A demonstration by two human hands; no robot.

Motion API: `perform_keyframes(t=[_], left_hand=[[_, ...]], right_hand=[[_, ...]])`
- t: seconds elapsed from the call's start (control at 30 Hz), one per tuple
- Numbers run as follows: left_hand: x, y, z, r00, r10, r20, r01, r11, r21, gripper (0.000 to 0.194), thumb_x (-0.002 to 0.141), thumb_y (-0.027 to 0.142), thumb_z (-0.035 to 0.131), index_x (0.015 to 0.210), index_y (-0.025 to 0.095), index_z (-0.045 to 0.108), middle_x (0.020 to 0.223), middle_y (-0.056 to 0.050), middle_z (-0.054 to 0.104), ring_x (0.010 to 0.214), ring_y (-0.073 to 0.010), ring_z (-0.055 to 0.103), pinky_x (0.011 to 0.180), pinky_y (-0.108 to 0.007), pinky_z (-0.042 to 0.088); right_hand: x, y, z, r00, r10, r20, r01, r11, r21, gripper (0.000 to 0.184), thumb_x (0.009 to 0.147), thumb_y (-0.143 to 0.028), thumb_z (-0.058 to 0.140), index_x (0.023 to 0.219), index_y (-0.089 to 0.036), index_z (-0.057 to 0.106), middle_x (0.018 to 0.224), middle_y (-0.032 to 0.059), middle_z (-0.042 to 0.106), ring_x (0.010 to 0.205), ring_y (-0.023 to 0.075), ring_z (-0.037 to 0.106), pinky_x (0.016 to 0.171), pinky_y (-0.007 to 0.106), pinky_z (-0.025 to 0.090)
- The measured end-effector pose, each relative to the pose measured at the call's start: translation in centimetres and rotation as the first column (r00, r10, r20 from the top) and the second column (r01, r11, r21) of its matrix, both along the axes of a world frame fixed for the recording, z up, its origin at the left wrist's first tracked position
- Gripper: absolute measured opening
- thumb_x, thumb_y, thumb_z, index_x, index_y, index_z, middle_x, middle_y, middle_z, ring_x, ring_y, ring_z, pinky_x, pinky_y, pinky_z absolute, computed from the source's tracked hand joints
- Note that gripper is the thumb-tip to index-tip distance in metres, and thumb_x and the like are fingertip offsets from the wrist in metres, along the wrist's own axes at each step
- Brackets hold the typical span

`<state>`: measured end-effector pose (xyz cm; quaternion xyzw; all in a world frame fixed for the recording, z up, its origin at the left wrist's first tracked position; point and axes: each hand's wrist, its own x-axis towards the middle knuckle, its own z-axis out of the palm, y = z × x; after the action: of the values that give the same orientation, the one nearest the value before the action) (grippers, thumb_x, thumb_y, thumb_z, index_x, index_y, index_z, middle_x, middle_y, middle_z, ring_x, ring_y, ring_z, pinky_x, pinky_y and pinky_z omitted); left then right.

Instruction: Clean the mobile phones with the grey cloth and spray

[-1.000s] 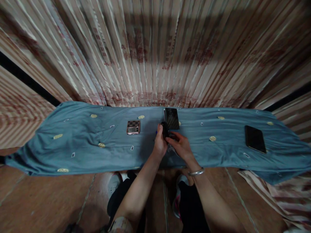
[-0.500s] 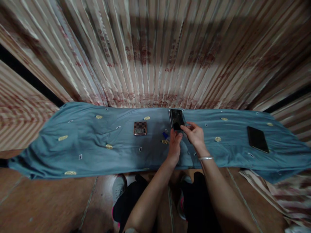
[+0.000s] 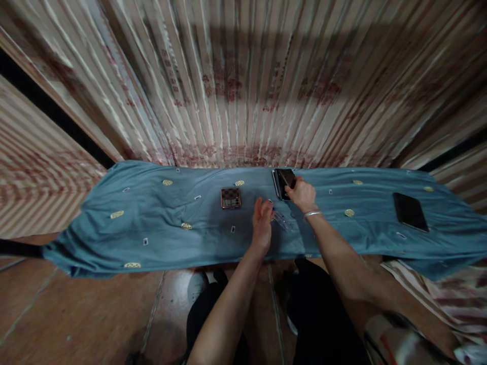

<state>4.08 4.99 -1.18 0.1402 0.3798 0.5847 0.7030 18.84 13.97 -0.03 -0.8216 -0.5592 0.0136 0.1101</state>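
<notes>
At the far edge of the blue cloth lies a small pile of dark, flat, phone-like slabs (image 3: 280, 190). My right hand (image 3: 302, 194) is closed on the right side of the upper dark slab (image 3: 288, 177), which sits slightly turned over the pile. My left hand (image 3: 262, 219) is over the cloth, nearer to me, fingers raised and apart. Beside it lies a clear plastic item with a blue end (image 3: 282, 221), partly covered by the fingers; its exact kind is unclear. To the left is a small checkered case (image 3: 231, 198) with a pale panel.
A blue patterned cloth (image 3: 198, 223) covers the long narrow surface. A black tablet-like slab (image 3: 411, 212) lies toward its right end. Behind hangs a pleated striped curtain (image 3: 243, 91). Dark poles (image 3: 57, 111) slant down at both sides.
My left hand has come away from the slabs, moving left and toward me. My right hand has turned over the pile, and the clear item shows more.
</notes>
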Motion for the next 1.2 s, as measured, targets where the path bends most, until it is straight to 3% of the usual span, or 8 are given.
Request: perform_keyframes(t=[0.2, 0.33, 0.43, 0.57, 0.63, 0.73, 0.87, 1.2], left_hand=[[-1.7, -0.6, 0.0, 1.000, -0.011, -0.029, 0.012, 1.000, 0.008, 0.050, 0.084, 0.016, 0.072, 0.132, 0.022, 0.060, 0.137, -0.012, 0.067, 0.130, -0.0228, 0.064, 0.109, -0.036, 0.047], [-3.1, -1.0, 0.0, 0.998, -0.037, -0.043, 0.038, 0.999, 0.034, 0.040, 0.079, 0.018, 0.077, 0.118, 0.022, 0.066, 0.123, -0.009, 0.072, 0.122, -0.0234, 0.069, 0.106, -0.037, 0.048], [-3.9, -1.7, 0.0, 0.997, -0.076, -0.032, 0.077, 0.997, 0.014, 0.031, 0.077, 0.021, 0.080, 0.105, 0.020, 0.069, 0.111, -0.009, 0.075, 0.114, -0.0242, 0.071, 0.103, -0.039, 0.050], [-4.7, -2.8, -0.1, 0.988, -0.157, 0.002, 0.157, 0.988, -0.016, 0.025, 0.074, 0.030, 0.084, 0.092, 0.019, 0.070, 0.102, -0.009, 0.074, 0.105, -0.0245, 0.072, 0.099, -0.042, 0.052], [-5.4, -3.3, -0.1, 0.984, -0.177, -0.005, 0.177, 0.984, 0.015, 0.027, 0.071, 0.033, 0.087, 0.088, 0.019, 0.072, 0.101, -0.008, 0.075, 0.103, -0.0240, 0.071, 0.099, -0.044, 0.053], [-6.5, -3.7, -0.3, 0.991, -0.133, -0.034, 0.134, 0.991, 0.021, 0.030, 0.065, 0.030, 0.090, 0.086, 0.019, 0.074, 0.094, -0.005, 0.075, 0.094, -0.0210, 0.071, 0.098, -0.044, 0.053], [-7.9, -3.7, -0.8, 0.992, -0.086, -0.097, 0.083, 0.996, -0.031, 0.035, 0.058, 0.025, 0.093, 0.087, 0.017, 0.076, 0.084, -0.003, 0.074, 0.078, -0.0160, 0.068, 0.087, -0.039, 0.055], [-7.8, -4.1, -1.7, 0.979, -0.091, -0.182, 0.095, 0.995, 0.018, 0.037, 0.055, 0.029, 0.092, 0.087, 0.019, 0.075, 0.092, -0.004, 0.074, 0.088, -0.0183, 0.067, 0.082, -0.032, 0.052]], right_hand=[[0.5, -0.5, 0.2, 0.996, 0.046, -0.072, -0.039, 0.994, 0.105, 0.060, 0.090, -0.038, 0.069, 0.141, -0.009, 0.055, 0.133, 0.0261, 0.068, 0.113, 0.0363, 0.070, 0.095, 0.042, 0.051], [0.5, -2.2, 1.1, 0.932, 0.080, -0.355, 0.038, 0.949, 0.313, 0.062, 0.082, -0.036, 0.076, 0.135, -0.008, 0.062, 0.137, 0.0262, 0.066, 0.117, 0.0361, 0.069, 0.097, 0.043, 0.051], [-1.1, -4.3, 1.2, 0.577, 0.158, -0.802, 0.159, 0.941, 0.300, 0.049, 0.073, -0.043, 0.080, 0.111, -0.013, 0.073, 0.109, 0.0159, 0.078, 0.099, 0.0298, 0.074, 0.084, 0.039, 0.056], [-4.8, -7.3, 0.1, 0.358, 0.211, -0.910, 0.091, 0.962, 0.259, 0.042, 0.071, -0.056, 0.075, 0.091, -0.019, 0.076, 0.090, 0.0085, 0.080, 0.078, 0.0214, 0.074, 0.070, 0.033, 0.059], [-6.4, -8.7, -0.5, 0.101, 0.251, -0.963, 0.042, 0.966, 0.257, 0.041, 0.061, -0.050, 0.083, 0.089, -0.021, 0.077, 0.091, 0.0065, 0.080, 0.080, 0.0202, 0.074, 0.074, 0.032, 0.059], [-8.0, -10.1, -1.1, -0.056, 0.252, -0.966, -0.050, 0.966, 0.255, 0.045, 0.055, -0.040, 0.086, 0.096, -0.023, 0.077, 0.090, 0.0022, 0.080, 0.081, 0.0189, 0.073, 0.079, 0.033, 0.059], [-8.9, -11.1, -2.1, 0.018, 0.336, -0.942, -0.167, 0.930, 0.329, 0.047, 0.059, -0.031, 0.080, 0.105, -0.026, 0.076, 0.104, 0.0012, 0.080, 0.097, 0.0218, 0.073, 0.094, 0.038, 0.057], [-8.5, -12.2, -2.9, 0.522, 0.516, -0.680, -0.306, 0.857, 0.415, 0.062, 0.079, -0.025, 0.064, 0.140, -0.025, 0.062, 0.141, 0.0085, 0.068, 0.126, 0.0280, 0.066, 0.112, 0.047, 0.050]])
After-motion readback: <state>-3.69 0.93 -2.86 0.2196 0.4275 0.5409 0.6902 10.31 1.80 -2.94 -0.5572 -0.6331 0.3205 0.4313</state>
